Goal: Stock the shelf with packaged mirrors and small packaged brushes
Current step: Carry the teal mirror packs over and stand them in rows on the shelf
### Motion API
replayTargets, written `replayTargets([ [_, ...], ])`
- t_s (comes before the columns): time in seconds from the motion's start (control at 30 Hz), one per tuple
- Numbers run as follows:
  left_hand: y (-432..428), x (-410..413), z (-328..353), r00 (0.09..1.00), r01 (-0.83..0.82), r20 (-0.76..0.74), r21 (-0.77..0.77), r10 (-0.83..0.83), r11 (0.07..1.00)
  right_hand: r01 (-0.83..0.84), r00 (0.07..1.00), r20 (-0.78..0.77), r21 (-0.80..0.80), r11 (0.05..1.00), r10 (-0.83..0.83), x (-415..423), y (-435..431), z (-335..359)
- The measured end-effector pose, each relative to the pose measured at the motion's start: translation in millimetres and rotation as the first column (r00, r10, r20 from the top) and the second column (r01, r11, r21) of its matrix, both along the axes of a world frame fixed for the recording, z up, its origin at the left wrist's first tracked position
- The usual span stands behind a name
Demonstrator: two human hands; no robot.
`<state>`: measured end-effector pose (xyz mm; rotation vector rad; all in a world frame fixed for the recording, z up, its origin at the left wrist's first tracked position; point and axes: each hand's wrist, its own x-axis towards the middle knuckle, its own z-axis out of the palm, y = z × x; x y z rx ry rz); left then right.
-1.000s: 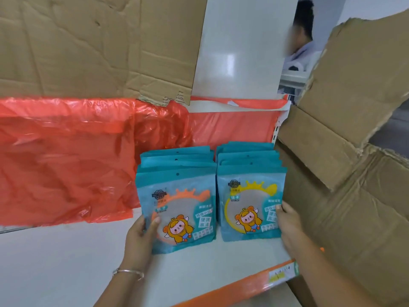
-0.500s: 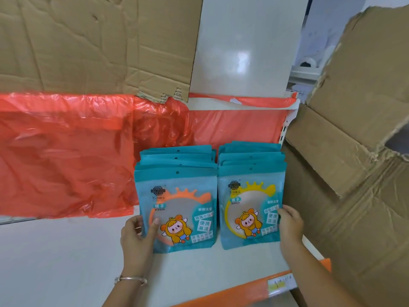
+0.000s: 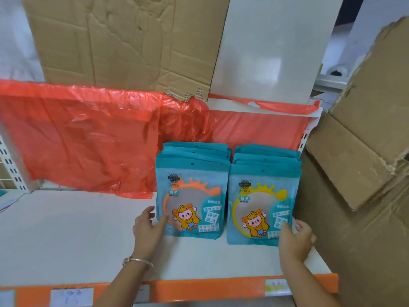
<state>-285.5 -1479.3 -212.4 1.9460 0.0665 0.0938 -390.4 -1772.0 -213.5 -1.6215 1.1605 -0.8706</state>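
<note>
1. Packaged mirrors are stood upright in a left row (image 3: 192, 196) and a right row (image 3: 263, 202) at the right end of the shelf (image 3: 66, 229), back from its front edge; no brushes are seen.
2. The left hand (image 3: 148, 231) is clasped on the left row's lower left corner, thumb on the front face; the right hand (image 3: 295, 240) is clasped likewise on the right row's lower right corner.
3. Risk: if released abruptly, the limp packets may be toppled forward; the right row may be snagged on the cardboard box (image 3: 354, 196) just beside it.
</note>
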Motion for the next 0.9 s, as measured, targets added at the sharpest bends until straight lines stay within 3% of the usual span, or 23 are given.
replayTargets([
  [0.2,10,-33,10,0.997,-0.071,-0.021,-0.040,0.070,0.997,-0.130,0.990,-0.049,-0.026,0.991,0.129,-8,14,-2],
  [0.3,32,-47,15,0.991,-0.129,-0.029,-0.058,0.127,0.990,-0.178,0.983,-0.026,0.107,0.978,0.181,-2,40,-2],
  [0.4,69,-55,21,0.982,-0.189,-0.047,-0.098,0.185,0.977,-0.319,0.948,0.101,0.238,0.917,0.303,10,95,10],
  [0.67,234,-80,55,0.940,-0.341,-0.061,-0.114,0.336,0.933,-0.713,0.698,0.247,0.326,0.621,0.672,52,307,38],
  [0.8,342,-93,68,0.882,-0.466,-0.149,-0.148,0.446,0.872,-0.809,0.537,0.261,0.430,0.401,0.803,66,418,48],
  [0.9,408,-104,80,0.858,-0.507,-0.172,-0.148,0.483,0.849,-0.844,0.429,0.241,0.451,0.291,0.871,73,492,56],
])
